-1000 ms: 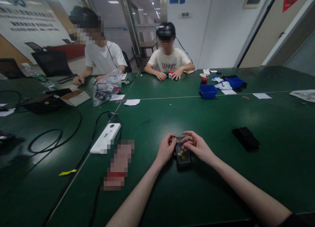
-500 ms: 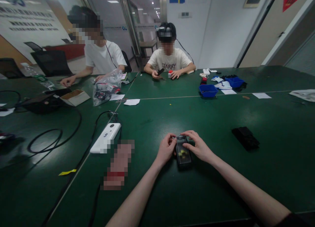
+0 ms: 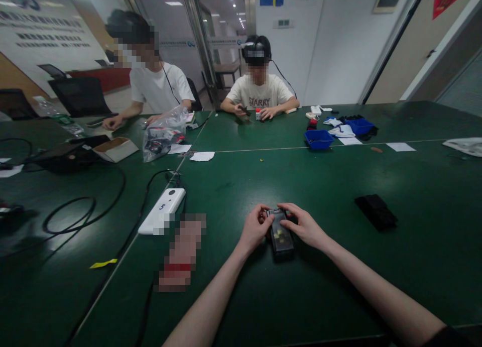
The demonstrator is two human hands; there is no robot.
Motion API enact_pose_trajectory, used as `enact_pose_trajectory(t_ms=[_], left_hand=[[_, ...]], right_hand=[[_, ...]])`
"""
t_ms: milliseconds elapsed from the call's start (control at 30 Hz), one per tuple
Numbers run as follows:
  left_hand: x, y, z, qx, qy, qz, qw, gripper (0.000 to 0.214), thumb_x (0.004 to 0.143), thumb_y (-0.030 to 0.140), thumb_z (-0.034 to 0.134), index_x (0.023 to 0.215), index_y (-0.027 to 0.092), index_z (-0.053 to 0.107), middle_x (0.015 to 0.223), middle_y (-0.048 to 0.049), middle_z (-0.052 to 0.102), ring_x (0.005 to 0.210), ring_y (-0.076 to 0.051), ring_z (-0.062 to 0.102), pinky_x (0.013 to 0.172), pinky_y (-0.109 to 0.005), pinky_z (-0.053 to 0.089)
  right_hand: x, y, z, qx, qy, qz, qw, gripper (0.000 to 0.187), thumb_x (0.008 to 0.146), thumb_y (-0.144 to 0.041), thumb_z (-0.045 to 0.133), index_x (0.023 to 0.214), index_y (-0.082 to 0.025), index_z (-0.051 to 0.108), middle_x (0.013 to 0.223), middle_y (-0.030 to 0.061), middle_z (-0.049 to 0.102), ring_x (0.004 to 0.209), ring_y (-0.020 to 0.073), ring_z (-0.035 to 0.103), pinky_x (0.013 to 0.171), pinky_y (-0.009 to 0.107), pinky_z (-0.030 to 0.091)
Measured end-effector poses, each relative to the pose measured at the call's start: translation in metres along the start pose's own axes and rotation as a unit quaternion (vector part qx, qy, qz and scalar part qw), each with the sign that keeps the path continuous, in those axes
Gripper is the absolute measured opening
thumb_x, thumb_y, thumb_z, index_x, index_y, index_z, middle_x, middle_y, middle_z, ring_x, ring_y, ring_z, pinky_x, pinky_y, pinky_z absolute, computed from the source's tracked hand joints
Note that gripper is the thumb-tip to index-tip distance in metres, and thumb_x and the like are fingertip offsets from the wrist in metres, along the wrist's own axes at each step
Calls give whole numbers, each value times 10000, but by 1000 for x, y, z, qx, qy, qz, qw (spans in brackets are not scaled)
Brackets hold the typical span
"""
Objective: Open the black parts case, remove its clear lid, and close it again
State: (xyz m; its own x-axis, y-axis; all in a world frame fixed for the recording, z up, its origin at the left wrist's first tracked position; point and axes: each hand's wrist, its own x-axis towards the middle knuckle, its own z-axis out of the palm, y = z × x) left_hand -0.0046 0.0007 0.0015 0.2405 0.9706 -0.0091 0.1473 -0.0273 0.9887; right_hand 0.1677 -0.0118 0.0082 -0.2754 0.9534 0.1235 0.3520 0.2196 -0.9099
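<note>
A small dark clear-lidded box (image 3: 281, 239) with yellow bits inside lies on the green table (image 3: 339, 286) right in front of me. My left hand (image 3: 254, 230) grips its far left corner with curled fingers. From the right, my right hand (image 3: 303, 225) closes over the box's far end, the fingers bent around the top edge. Both hands touch the box, and what the fingertips do at its far end is hidden.
A white power strip (image 3: 161, 211) with black cables lies to the left. A black pouch (image 3: 375, 212) sits to the right. Blue bins (image 3: 318, 138) and papers lie further back. Two other people sit at the far side, one handling a small red-and-white object (image 3: 258, 114).
My right hand's fingers came down from above the box onto its far end. My left hand stayed at the corner. The person opposite lowered a dark object toward the table.
</note>
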Motion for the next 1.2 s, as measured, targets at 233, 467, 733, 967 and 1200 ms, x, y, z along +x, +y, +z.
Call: enact_pose_trajectory(t_ms=[233,467,733,967,1200], left_hand=[[-1,1,0,-2,4,-3,1000,253,721,312,609,888,148,513,602,57,467,445,-67,469,430,-179,388],[-3,5,0,-33,13,-11,999,281,703,333,630,882,152,511,631,63,452,427,-65,495,399,-183,415],[-3,6,-1,-82,14,-8,996,319,697,330,645,912,155,487,639,73,435,412,-54,488,391,-187,449],[-3,7,1,-103,2,-10,995,355,694,345,647,941,159,473,657,63,460,438,-63,518,410,-192,469],[-2,9,4,-116,18,-36,992,382,715,362,606,1003,165,450,752,29,472,533,-76,552,411,-185,481]], right_hand=[[-2,4,1,26,-7,64,998,454,790,-321,556,1211,-158,513,1127,119,632,1025,222,595,915,405,448],[-4,-1,3,0,-8,46,999,375,831,-348,502,1160,-176,555,1086,98,653,985,224,607,873,393,470],[-8,3,5,10,-24,29,999,656,812,-437,525,1380,-191,309,1343,121,467,1217,232,448,1014,418,342],[-8,2,6,77,-38,37,996,683,821,-403,516,1414,-243,218,1383,85,422,1246,213,415,1032,397,313],[5,4,-31,15,112,48,992,649,810,-354,493,1402,-255,247,1371,74,429,1221,222,433,1007,414,340]])
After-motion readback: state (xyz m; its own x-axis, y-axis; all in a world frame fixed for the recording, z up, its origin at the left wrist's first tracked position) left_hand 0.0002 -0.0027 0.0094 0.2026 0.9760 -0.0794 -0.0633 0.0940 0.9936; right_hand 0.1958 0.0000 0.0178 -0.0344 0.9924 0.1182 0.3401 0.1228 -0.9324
